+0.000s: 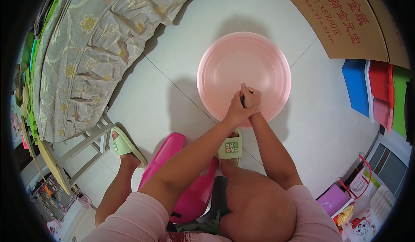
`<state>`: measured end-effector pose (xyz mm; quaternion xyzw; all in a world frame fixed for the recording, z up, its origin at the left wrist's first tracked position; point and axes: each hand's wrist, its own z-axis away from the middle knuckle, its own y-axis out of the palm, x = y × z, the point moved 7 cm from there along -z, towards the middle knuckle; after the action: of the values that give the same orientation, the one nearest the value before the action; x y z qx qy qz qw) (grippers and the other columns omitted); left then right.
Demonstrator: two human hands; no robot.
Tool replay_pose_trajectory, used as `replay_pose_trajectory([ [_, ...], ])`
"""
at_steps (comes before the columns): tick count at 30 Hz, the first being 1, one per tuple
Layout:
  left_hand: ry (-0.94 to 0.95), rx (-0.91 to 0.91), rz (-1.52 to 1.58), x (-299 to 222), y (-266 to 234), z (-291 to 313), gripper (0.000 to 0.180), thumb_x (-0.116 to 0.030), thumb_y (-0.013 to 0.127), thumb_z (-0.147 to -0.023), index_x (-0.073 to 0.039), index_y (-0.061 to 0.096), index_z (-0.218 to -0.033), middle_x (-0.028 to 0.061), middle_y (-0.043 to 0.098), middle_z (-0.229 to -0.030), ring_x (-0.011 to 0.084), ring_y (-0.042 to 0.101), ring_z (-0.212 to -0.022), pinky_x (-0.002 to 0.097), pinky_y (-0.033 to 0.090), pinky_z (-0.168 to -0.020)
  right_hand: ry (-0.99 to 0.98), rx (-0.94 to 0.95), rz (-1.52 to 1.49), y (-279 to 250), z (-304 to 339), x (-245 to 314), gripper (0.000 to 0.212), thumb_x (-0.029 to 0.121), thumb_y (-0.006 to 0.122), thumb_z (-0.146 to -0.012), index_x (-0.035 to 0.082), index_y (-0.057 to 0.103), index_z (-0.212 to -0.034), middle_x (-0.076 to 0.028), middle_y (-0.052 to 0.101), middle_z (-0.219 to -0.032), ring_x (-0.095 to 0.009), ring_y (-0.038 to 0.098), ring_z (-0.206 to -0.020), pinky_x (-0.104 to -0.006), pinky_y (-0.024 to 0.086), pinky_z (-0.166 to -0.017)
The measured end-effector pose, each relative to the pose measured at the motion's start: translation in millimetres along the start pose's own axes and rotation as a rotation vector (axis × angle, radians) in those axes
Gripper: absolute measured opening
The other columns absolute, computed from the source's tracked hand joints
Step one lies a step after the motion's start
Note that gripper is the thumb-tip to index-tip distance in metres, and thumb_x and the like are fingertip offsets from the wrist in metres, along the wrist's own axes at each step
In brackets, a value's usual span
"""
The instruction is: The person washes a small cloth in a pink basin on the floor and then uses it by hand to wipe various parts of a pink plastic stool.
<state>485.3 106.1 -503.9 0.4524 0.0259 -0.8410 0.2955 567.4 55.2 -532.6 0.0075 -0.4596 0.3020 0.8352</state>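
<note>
Over the near rim of a round pale pink basin [205, 64] on the floor, my two hands are clasped together. My left hand [236, 112] is closed, its fingers pressed against the other hand. My right hand [253, 98] is wrapped in a fist with the thumb pointing away from me. Between them shows a sliver of a small dark thing [243, 101], mostly hidden by the fingers, so its kind cannot be told. I cannot make out whether the basin holds water.
A bright pink plastic seat [190, 198] is between my legs, and my feet wear light green slippers [125, 144]. A patterned cloth [86, 60] covers furniture at left. At right are a cardboard box [346, 21], a blue bin [357, 86] and a red bin [380, 80].
</note>
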Motion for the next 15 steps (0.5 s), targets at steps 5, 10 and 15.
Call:
replay_pose_trajectory([
  [5, 0.147, -0.089, 0.055, -17, -4, 7, 0.091, -0.025, 0.075, -0.085, 0.003, 0.016, -0.148, 0.0205, 0.038, -0.141, 0.0268, 0.045, -0.126, 0.0358, 0.043, -0.101, 0.067, -0.002, -0.168, -3, 4, 21, 0.029, 0.021, 0.073, -0.083, -0.003, 0.058, -0.091, -0.008, 0.06, -0.071, -0.016, 0.057, -0.053, -0.0274, 0.048, -0.048],
  [10, 0.139, -0.122, 0.021, -28, -19, 9, 0.06, -0.021, 0.058, -0.097, -0.001, 0.03, -0.146, 0.0144, 0.045, -0.141, 0.0232, 0.052, -0.12, 0.0321, 0.042, -0.1, 0.008, 0.052, -0.338, -12, -6, 37, 0.04, 0.006, 0.068, -0.075, -0.005, 0.052, -0.11, -0.014, 0.059, -0.09, -0.018, 0.061, -0.07, -0.0287, 0.051, -0.064],
  [15, 0.072, -0.092, -0.212, -25, -25, 14, 0.046, -0.027, 0.05, -0.101, -0.004, 0.043, -0.14, 0.0088, 0.058, -0.127, 0.0195, 0.056, -0.115, 0.0321, 0.047, -0.093, -0.037, 0.089, -0.159, -10, 3, 47, 0.056, 0.0, 0.058, -0.069, -0.001, 0.049, -0.124, -0.017, 0.056, -0.113, -0.021, 0.057, -0.097, -0.0296, 0.049, -0.076],
])
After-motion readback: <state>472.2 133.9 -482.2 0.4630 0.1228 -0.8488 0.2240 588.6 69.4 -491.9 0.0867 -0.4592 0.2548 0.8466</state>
